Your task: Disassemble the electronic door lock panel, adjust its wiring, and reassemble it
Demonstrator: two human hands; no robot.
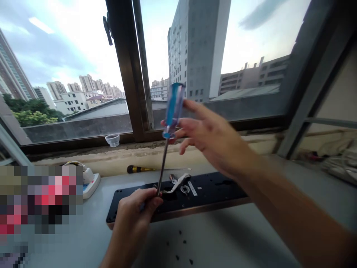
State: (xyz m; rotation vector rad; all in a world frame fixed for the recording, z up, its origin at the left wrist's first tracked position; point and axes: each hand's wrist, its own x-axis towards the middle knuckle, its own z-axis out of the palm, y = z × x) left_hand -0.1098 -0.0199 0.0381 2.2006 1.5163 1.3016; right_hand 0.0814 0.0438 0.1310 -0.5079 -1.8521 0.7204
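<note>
A screwdriver with a clear blue handle [173, 109] stands nearly upright, its long shaft running down to a black rectangular panel [212, 191] lying on the grey table. My left hand [136, 214] is closed in a pinch round the lower end of the shaft at the panel's left part. My right hand [208, 136] is beside the handle with fingers spread and only the fingertips touching it. A white ribbon cable [177, 183] and a small round part lie on the panel near the tip.
A second screwdriver with a dark and gold handle [139, 169] lies behind the panel. Several small black screws [180, 245] are scattered on the table in front. A clear plastic cup [112, 140] stands on the window sill. A white device [90, 182] sits at the left.
</note>
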